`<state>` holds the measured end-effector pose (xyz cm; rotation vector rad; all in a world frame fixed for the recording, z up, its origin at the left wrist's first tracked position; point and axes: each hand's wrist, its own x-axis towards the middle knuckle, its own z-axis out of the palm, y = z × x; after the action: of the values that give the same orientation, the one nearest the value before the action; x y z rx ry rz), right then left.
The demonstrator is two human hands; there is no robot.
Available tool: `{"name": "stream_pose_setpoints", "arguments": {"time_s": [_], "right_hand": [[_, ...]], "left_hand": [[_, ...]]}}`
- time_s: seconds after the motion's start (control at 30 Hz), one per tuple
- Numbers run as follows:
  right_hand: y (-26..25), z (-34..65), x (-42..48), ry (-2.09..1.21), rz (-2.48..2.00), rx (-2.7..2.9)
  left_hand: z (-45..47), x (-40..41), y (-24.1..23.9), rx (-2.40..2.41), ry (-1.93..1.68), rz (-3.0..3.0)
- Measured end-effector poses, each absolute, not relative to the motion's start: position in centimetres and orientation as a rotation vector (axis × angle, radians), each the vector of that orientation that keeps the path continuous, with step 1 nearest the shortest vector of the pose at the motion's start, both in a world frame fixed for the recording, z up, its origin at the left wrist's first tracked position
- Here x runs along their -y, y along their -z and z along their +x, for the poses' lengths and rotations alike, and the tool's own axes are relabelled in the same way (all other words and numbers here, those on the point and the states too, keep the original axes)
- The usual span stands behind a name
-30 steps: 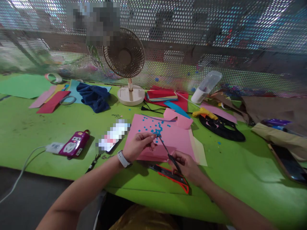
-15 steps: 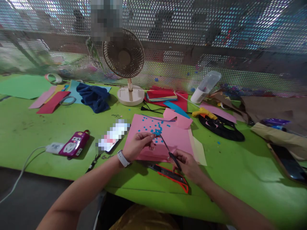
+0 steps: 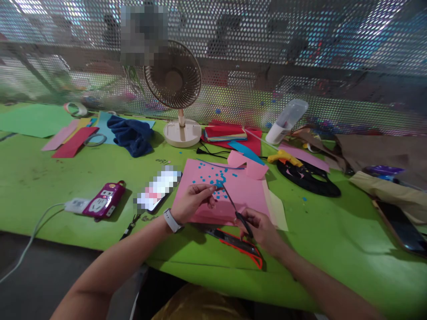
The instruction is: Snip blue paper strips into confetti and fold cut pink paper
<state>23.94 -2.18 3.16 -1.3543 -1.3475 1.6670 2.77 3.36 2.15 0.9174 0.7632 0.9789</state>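
My right hand [image 3: 258,226] grips the black handles of a pair of scissors [image 3: 240,218], whose blades point up and left. Pinched between the fingertips of my left hand [image 3: 197,200] is a small strip of blue paper [image 3: 218,184]; the scissor tips reach right up to it. Both hands are over pink paper sheets [image 3: 245,195], where many tiny blue paper bits [image 3: 202,179] lie scattered. A utility knife [image 3: 238,244] with a red-orange edge rests in front of the sheets, partly beneath my right hand.
Left of the sheets lie a phone [image 3: 160,189] and a purple power strip [image 3: 106,201]. A fan [image 3: 182,133] stands behind, near a blue cloth [image 3: 131,135]. To the right are a yellow glue gun [image 3: 285,157], a black fan-shaped piece [image 3: 308,178] and another phone [image 3: 398,224].
Almost nothing differs. The view has shifted very slightly, and both hands stay in place with the scissor tips at the blue paper.
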Motion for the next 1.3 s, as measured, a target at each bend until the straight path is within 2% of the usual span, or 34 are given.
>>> {"name": "stream_pose_setpoints", "arguments": {"time_s": [1.3], "right_hand": [[-3.25,23.75,2.40,-1.668,-1.389,1.340]], "left_hand": [[2.93,-3.16,-2.27,-0.787,-0.953,0.931]]}}
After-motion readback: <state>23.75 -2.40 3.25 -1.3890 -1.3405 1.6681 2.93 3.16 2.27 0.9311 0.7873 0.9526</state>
